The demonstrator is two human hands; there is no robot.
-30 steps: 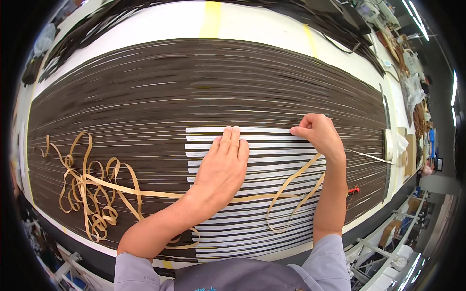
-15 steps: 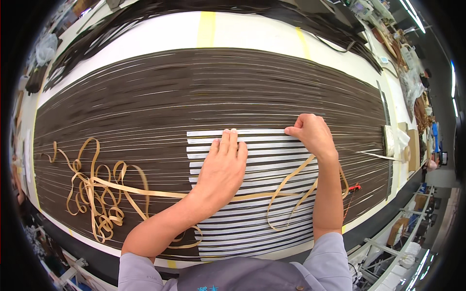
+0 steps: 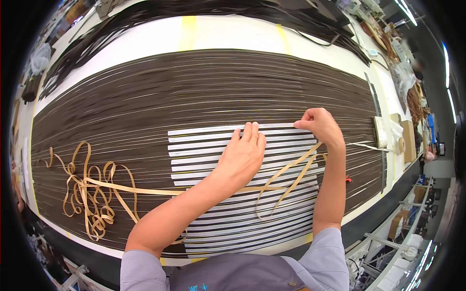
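Many long dark brown strips (image 3: 121, 106) lie side by side across the table. Over them, in front of me, is a block of shorter white strips (image 3: 204, 168). My left hand (image 3: 244, 154) lies flat, its fingers stretched out and fingertips pressing on the farthest white strip (image 3: 194, 130). Farther right, my right hand (image 3: 322, 127) has thumb and index finger pinched together at that same strip, near its right end. A tan ribbon (image 3: 145, 190) runs under my left forearm toward loose loops near my right forearm.
A tangled heap of tan ribbon (image 3: 90, 194) lies at the left. A small red tool (image 3: 348, 180) sits right of my right forearm. Beyond the brown strips are a white table surface (image 3: 233, 34) with yellow tape and a bundle of black strips (image 3: 204, 8). A tape roll (image 3: 401, 145) stands at the right edge.
My left hand has slid right along the farthest white strip. My pinching right hand has also shifted right along it. The whole view has moved slightly.
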